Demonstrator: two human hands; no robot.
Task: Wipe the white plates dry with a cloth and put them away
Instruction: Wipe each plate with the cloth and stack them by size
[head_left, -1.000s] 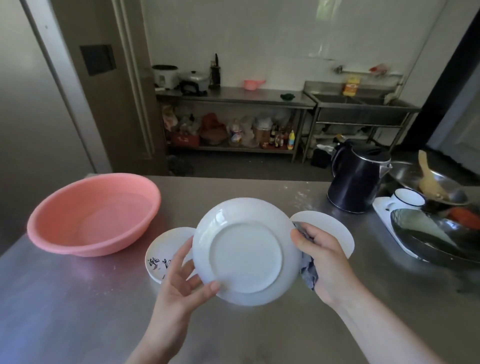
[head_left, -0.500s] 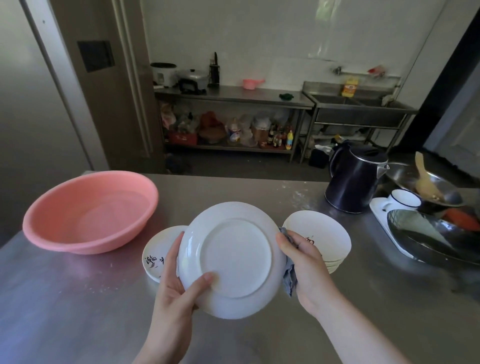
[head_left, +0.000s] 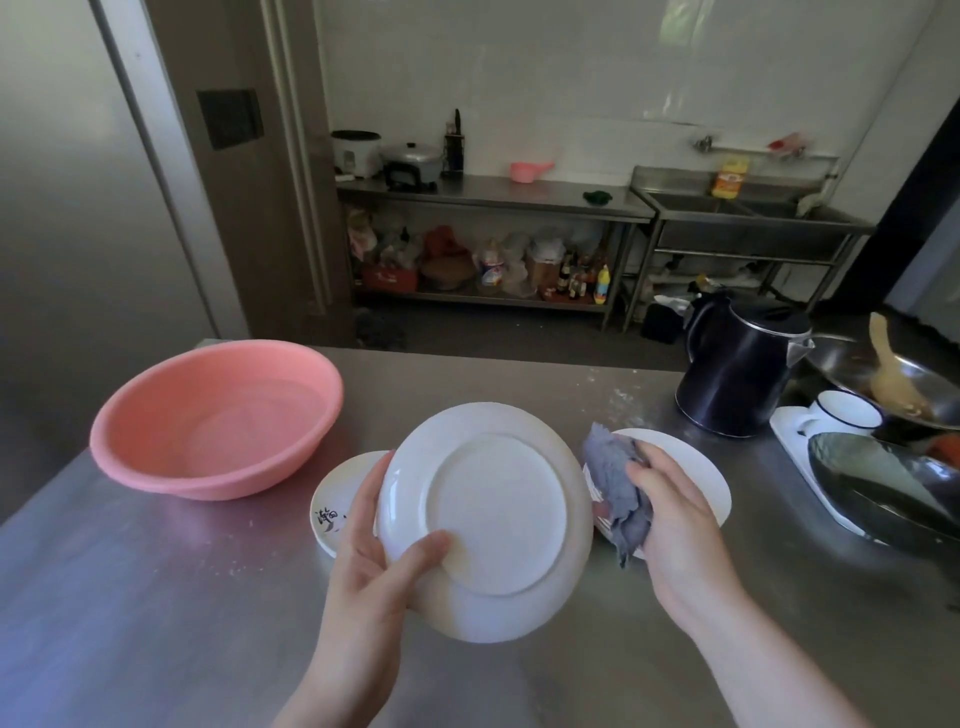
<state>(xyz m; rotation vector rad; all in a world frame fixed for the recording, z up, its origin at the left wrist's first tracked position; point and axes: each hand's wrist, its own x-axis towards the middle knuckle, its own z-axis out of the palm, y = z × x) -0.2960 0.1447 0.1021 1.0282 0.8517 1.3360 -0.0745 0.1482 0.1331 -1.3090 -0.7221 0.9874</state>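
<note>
Left hand grips white plate underside-up, right of pink basin; right hand bunches grey cloth, now lifted off plate's rim, so that wipe looks finished; put-away likely next

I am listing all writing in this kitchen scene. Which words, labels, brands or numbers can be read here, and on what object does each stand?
Nothing can be read with certainty.
Small plate behind the left hand: black brush-style characters, too small and partly hidden.
Yellow bottle at the sink: red label, blurred.
Bottles and packets on the lower shelf: labels too small.
Held white plate, black kettle, pink basin: no text visible.
</note>
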